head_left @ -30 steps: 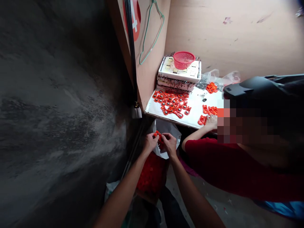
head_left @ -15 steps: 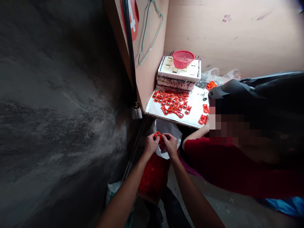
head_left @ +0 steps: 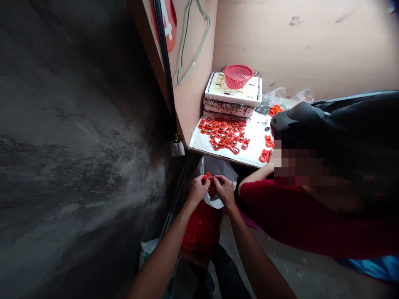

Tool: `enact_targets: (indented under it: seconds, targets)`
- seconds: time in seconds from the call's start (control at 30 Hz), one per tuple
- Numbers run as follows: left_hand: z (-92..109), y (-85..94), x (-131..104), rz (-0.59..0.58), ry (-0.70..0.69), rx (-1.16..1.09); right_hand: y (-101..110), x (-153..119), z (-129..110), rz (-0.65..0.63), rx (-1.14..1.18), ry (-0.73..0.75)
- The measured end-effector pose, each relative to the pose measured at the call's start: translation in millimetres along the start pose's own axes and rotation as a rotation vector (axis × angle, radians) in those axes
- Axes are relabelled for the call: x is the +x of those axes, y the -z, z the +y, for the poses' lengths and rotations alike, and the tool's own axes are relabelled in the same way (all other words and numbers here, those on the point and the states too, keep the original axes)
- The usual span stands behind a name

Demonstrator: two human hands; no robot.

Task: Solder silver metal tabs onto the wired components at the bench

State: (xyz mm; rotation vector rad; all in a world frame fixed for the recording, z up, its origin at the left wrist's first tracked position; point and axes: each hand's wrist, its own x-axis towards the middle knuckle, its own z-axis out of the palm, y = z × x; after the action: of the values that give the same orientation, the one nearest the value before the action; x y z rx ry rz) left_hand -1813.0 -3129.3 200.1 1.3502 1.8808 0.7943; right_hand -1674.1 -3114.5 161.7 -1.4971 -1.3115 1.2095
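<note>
My left hand (head_left: 198, 187) is closed on a small red plastic part (head_left: 207, 177) above an open white bag (head_left: 230, 173). Close beside it on the right, my right hand (head_left: 224, 189) has its fingers pinched together at the part's edge; whether they hold anything is too small to tell. More red pieces (head_left: 212, 191) show inside the bag between my hands. Below the bag stands a container of red pieces (head_left: 201, 232). On the white-covered table (head_left: 199, 141) lies a pile of red parts with dark round centres (head_left: 222, 133).
A stack of white trays (head_left: 232, 99) bears a pink basket (head_left: 238, 77). At the right, a person in a red shirt (head_left: 280, 216) leans over the table with a hand near red parts (head_left: 264, 156). A green hanger (head_left: 199, 56) hangs on the wooden panel. A dark wall stands at the left.
The view has shifted slightly, so the table and trays appear a little further left. My hands stay together over the bag, and the red part is tilted slightly differently.
</note>
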Motion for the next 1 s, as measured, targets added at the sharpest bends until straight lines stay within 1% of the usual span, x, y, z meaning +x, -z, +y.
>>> enact_targets:
  seconds: [0.2, 0.37, 0.47, 0.63, 0.77, 0.9, 1.0]
  targets:
    - [2.5, -1.7, -0.7, 0.006, -0.016, 0.018, 2.0, -3.2, 0.0, 0.025, -0.021, 0.039]
    - [2.0, -2.0, -2.5, -0.019, -0.023, 0.01, 2.1, -4.3, 2.2, 0.037, -0.037, 0.072]
    - [2.9, -4.5, -2.7, -0.012, 0.008, 0.005, 2.2, -5.2, 4.0, 0.054, -0.054, 0.138]
    - [5.0, -12.0, -2.4, 0.025, 0.082, -0.03, 2.6, -7.3, 9.2, 0.069, -0.094, 0.299]
    - [2.0, -18.7, -1.9, 0.03, 0.142, -0.084, 3.7, -12.4, 14.3, 0.053, -0.085, 0.366]
    - [-0.8, -20.8, -3.4, 0.026, 0.162, -0.104, 5.4, -18.4, 16.3, 0.044, -0.04, 0.353]
    - [-0.1, -17.3, -7.8, 0.043, 0.139, -0.081, 4.8, -19.3, 15.7, 0.05, 0.026, 0.279]
